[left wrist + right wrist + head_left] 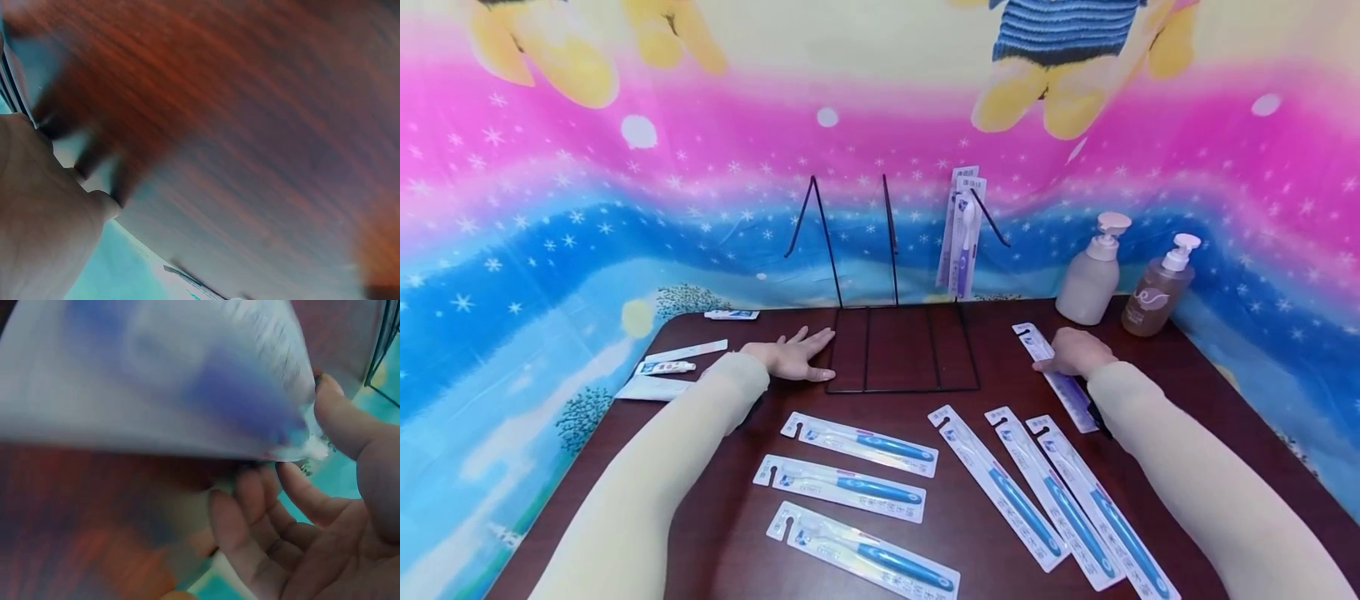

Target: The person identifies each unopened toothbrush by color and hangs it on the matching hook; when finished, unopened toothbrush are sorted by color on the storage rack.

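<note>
My right hand point(1075, 353) pinches a packaged purple toothbrush point(1070, 395) by its edges at the right of the table. In the right wrist view, thumb and fingers point(306, 494) take the two sides of that pack point(187, 375), which is blurred up close. My left hand point(792, 353) lies with fingers spread on the table, fingertips right at the base of a black wire rack point(865, 390). Two packaged toothbrushes point(964, 237) hang from the rack's right hook, the front one purple. The left wrist view shows the left hand point(50, 206) low over the wood.
Packaged blue toothbrushes lie in two groups, one front centre point(880, 492) and one front right point(1060, 500). Two pump bottles, one pale point(1087, 283) and one amber point(1153, 300), stand at the back right. Small toothpaste tubes point(666, 367) lie at the left edge.
</note>
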A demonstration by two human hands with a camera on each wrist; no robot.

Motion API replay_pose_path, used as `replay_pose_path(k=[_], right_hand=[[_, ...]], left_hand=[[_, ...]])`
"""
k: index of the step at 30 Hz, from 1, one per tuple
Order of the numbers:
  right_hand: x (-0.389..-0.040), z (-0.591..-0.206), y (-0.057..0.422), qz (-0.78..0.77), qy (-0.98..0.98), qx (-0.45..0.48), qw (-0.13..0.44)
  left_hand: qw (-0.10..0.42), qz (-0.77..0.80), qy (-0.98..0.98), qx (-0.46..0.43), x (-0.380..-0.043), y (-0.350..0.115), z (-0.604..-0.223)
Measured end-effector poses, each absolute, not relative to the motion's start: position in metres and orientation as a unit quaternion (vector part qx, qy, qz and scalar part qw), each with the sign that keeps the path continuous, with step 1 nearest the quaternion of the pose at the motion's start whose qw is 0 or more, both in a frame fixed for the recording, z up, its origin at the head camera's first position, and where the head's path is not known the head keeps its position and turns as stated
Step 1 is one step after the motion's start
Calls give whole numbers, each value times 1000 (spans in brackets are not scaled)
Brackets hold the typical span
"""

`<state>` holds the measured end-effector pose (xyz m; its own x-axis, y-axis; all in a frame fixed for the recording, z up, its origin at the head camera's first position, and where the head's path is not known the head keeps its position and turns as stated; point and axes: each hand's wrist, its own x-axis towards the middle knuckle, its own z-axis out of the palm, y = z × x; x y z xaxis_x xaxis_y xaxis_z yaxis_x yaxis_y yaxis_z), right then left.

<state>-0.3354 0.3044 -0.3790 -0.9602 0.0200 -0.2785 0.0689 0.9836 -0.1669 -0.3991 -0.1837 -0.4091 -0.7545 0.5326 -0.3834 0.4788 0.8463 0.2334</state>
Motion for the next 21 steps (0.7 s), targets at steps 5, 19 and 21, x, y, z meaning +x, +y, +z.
replay_pose_path(k=[5, 19, 21], right_hand=[[-326, -385, 319, -122, 984, 38, 127], [-284, -382, 330, -148, 982, -2, 117], [-278, -378, 334, -144, 983, -19, 115]], left_hand=[[225, 54, 935, 270, -400, -182, -409], [225, 50, 934, 274, -398, -182, -408], [222, 49, 935, 274, -398, -181, -407]])
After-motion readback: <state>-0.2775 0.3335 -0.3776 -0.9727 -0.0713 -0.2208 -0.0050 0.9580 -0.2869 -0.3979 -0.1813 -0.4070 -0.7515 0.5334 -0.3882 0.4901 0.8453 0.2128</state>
